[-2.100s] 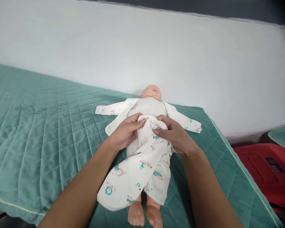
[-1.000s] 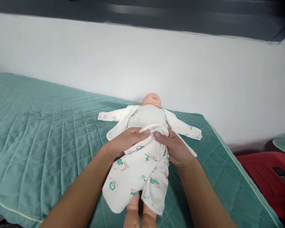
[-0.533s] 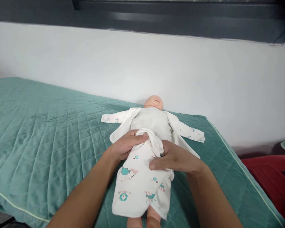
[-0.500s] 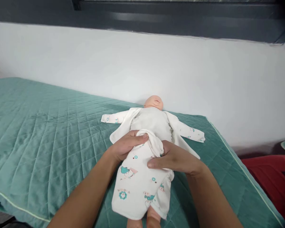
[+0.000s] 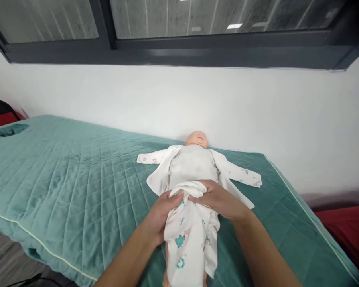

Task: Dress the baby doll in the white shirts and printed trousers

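A baby doll [image 5: 196, 138] lies on its back on a green quilted cover, its head near the wall. Its white printed jacket [image 5: 160, 175] hangs open at the front, with both sleeves spread outward over a pale torso. White printed pants [image 5: 188, 247] lie over the doll's legs, bunched at the waist. My left hand [image 5: 164, 211] grips the left side of the bunched waistband, thumb on top. On the right side, my right hand [image 5: 214, 197] pinches the same waistband. Both thumbs nearly meet at the middle. The fingers beneath the cloth are hidden.
The green quilted cover [image 5: 77, 179] spreads over the bed, with a hole at its far left. Behind it stand a white wall and a dark window frame [image 5: 197, 54]. Red items [image 5: 347, 231] sit at the right and far left edges.
The view has tilted up, showing more window. Both hands have drawn closer together at the waistband, and the pants' cloth is gathered narrower, baring part of a leg at the left.
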`<control>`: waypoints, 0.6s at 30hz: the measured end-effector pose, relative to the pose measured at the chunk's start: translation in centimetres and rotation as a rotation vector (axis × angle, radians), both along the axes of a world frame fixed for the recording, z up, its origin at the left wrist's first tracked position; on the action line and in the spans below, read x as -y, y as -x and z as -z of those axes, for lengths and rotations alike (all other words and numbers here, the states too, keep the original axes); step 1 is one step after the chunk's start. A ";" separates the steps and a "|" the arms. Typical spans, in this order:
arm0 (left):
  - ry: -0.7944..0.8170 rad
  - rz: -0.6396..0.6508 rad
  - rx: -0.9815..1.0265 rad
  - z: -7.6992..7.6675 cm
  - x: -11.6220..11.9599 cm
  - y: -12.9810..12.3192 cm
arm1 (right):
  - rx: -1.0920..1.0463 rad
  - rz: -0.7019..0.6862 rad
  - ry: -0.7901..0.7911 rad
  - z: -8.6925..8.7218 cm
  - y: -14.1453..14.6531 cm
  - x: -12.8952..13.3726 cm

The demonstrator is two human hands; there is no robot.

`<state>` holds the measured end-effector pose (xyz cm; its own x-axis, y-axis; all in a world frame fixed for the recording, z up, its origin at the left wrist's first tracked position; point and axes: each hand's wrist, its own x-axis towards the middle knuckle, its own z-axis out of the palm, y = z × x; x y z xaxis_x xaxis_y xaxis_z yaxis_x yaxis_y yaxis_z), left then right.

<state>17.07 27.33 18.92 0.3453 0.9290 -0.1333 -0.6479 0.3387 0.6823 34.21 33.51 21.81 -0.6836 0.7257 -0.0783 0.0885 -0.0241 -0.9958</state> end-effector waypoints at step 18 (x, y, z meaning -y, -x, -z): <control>0.375 -0.523 0.140 1.0 12.9 -2.1 | 0.455 -0.201 -0.564 1.8 2.8 1.4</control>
<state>19.20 14.39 17.91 -0.1011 0.8782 -0.4675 -0.8656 0.1540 0.4765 31.46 32.10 20.01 -0.7960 0.6041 -0.0383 0.4432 0.5386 -0.7166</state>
